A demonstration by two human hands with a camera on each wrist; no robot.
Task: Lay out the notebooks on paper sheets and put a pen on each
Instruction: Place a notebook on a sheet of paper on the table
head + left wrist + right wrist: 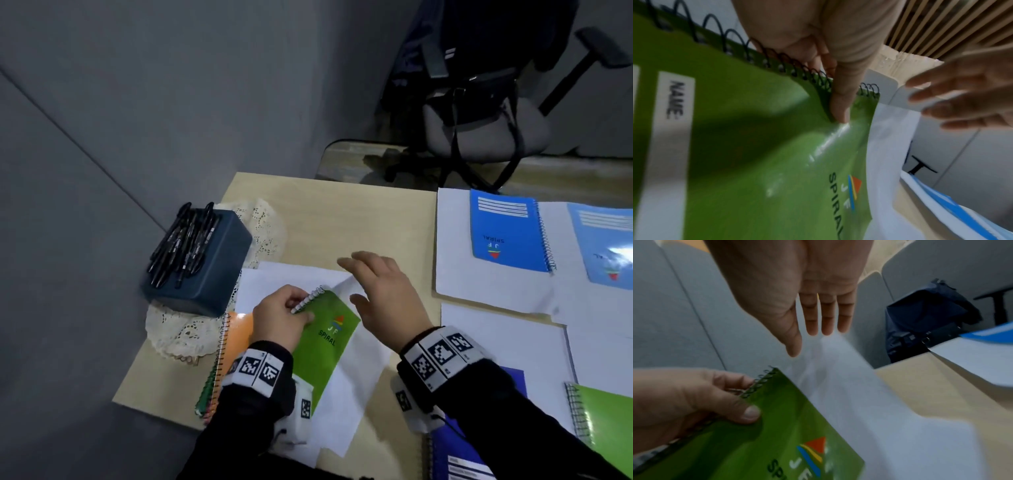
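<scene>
- Your left hand (284,317) pinches the green notebook (325,346) at its spiral edge, thumb on the cover and fingers behind the coil; the notebook sits tilted over loose white paper sheets (356,387) at the near middle of the table (329,222).
- Your right hand (383,294) hangs above those sheets with fingers straight and spread, holding nothing; whether the fingertips touch the paper cannot be told.
- Your left sleeve hides the lower part of the green notebook, and the orange notebook (239,334) beneath shows only a strip.
- A dark blue notebook (479,455) and a second green one (606,421) at the near right are cut by the frame and your right arm.
- Both wrist views are blurred, so the small print stays unreadable.
- Black pens (186,240) lie on a dark box (212,270) standing on a lace doily (178,329) at the table's left.
- Two blue notebooks (507,233) lie on paper at the far right.
- Grey walls close the corner; an office chair (486,113) stands beyond the table.
</scene>
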